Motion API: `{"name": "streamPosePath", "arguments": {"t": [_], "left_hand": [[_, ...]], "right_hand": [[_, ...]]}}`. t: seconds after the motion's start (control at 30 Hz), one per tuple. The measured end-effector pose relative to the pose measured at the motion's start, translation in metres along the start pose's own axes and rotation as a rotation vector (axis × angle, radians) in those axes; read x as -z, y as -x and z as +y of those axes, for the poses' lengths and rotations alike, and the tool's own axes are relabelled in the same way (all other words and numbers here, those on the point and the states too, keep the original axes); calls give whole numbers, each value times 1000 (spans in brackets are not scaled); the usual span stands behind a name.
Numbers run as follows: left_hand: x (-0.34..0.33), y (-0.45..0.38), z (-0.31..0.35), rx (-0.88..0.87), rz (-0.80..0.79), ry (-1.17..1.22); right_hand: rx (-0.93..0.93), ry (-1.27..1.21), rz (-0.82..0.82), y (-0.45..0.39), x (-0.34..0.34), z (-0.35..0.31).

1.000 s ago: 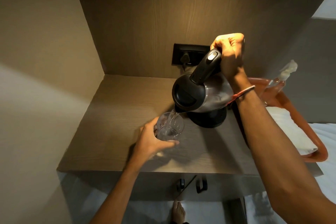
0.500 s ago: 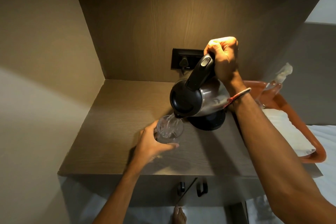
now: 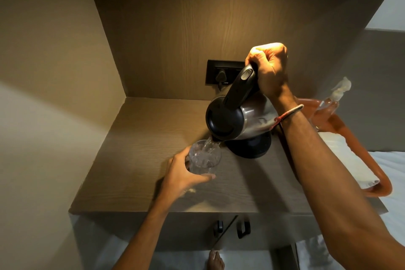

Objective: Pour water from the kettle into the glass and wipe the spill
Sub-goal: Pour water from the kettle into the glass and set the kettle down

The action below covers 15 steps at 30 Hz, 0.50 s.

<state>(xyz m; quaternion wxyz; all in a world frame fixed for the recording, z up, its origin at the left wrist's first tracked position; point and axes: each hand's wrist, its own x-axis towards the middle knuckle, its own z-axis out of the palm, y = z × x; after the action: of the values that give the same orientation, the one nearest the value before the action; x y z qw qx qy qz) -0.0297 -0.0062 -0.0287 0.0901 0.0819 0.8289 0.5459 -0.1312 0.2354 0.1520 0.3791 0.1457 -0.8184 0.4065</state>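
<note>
Steel kettle [image 3: 245, 116], tipped by the right hand [image 3: 270, 68] fisted around its handle, streams water into a glass [image 3: 205, 156]. Left hand [image 3: 183, 176] wraps the glass on the wooden counter [image 3: 140, 160].

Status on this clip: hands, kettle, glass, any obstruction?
Right hand gripping kettle, tilted, water streaming. Left hand steadying glass on counter. Kettle base close behind glass; no spill visible.

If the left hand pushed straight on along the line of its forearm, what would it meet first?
It already wraps the glass, so the left hand would push that ahead of it. Next in line looks to be the black kettle base, just beyond and to the right of the glass, though depth is hard to judge here.
</note>
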Motion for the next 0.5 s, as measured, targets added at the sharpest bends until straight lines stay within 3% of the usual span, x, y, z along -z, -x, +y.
{"name": "streamPosePath", "arguments": {"t": [0.5], "left_hand": [[2, 1, 2, -4, -25, 35]], "right_hand": [[-124, -70, 72, 7, 1, 1]]}}
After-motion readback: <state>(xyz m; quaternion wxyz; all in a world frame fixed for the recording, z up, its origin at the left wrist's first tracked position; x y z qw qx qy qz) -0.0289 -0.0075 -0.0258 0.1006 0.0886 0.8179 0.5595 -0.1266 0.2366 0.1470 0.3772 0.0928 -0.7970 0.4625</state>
